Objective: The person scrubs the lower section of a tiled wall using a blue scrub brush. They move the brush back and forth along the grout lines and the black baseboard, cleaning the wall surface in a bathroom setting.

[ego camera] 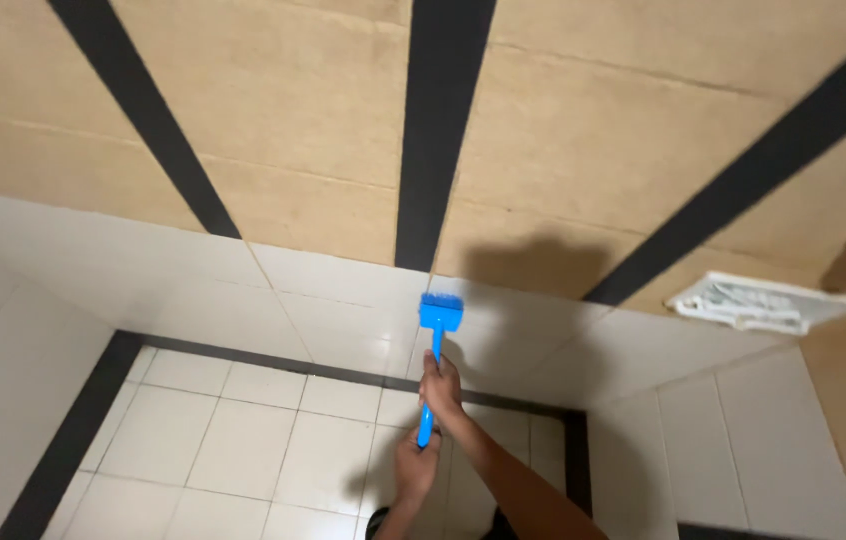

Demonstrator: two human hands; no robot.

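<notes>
Both hands, right above left, clamp their fingers on the blue brush, whose bristles should stay flat against the white wall tile.

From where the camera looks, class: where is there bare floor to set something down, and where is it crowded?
The white floor tiles left of the hands, inside the black border strip, lie bare. So do the white wall tiles at right, under the soap dish. It is crowded at bottom centre, where the left hand and right hand grip the blue brush.
</notes>
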